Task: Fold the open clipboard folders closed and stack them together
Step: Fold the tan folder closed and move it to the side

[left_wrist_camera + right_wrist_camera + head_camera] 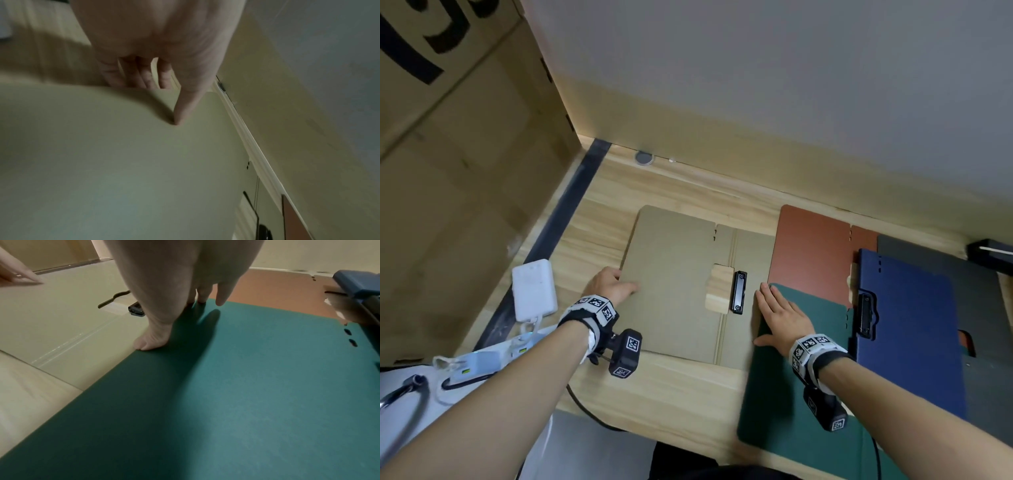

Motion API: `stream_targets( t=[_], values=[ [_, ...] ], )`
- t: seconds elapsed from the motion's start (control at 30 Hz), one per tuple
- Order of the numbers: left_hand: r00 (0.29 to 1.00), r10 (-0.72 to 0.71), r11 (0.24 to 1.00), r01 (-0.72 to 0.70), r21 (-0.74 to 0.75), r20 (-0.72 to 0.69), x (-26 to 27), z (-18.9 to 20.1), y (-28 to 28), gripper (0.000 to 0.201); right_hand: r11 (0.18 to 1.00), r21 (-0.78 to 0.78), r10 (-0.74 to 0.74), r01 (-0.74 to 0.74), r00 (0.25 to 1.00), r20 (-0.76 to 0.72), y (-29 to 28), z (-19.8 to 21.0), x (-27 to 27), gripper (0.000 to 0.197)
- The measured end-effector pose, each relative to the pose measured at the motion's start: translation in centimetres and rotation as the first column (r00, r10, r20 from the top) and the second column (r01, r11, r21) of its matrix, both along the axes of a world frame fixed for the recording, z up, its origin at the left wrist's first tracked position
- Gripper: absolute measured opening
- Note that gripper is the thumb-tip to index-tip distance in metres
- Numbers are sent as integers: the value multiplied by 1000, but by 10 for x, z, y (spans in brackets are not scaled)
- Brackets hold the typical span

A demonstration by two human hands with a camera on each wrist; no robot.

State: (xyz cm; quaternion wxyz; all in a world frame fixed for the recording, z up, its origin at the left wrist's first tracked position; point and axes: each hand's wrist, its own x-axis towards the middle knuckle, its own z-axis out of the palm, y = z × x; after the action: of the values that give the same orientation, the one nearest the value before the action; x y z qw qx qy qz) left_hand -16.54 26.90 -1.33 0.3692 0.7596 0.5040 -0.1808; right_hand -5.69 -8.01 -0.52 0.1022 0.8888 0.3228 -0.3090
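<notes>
Open tan card clipboard folder (681, 284) flat on pale wooden surface (681, 394), left hand (610, 285) pinching its left edge; right hand (782, 317) spread flat on overlapping dark green folder (791, 404).

Tan folder (674, 281): open flat, black clip (738, 292) at its spine. Green folder (791, 387): just right of tan, overlapping its edge. Rust folder (811, 250): behind green. Blue folder (907, 329): right of green, lying over rust and a grey folder (983, 294).
</notes>
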Motion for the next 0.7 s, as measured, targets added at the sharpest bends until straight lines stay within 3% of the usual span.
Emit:
stream_targets(
  t=[0.07, 0.27, 0.37, 0.7],
  values=[
    [1000, 2, 1000, -1, -25, 20, -3, 3, 3, 71, 1000, -21, 17, -16, 1000, 11, 1, 1, 1, 110],
    [994, 53, 997, -58, 42, 100, 3, 37, 26, 50, 997, -73, 42, -40, 999, 27, -2, 5, 4, 113],
    [989, 72, 991, -86, 104, 130, 5, 64, 52, 49, 995, -90, 42, -40, 999, 27, 1, 7, 5, 113],
    [979, -88, 956, 31, 292, 184, 19, 112, 71, 40, 996, -89, 31, -28, 999, 30, 46, 2, -2, 106]
  ],
)
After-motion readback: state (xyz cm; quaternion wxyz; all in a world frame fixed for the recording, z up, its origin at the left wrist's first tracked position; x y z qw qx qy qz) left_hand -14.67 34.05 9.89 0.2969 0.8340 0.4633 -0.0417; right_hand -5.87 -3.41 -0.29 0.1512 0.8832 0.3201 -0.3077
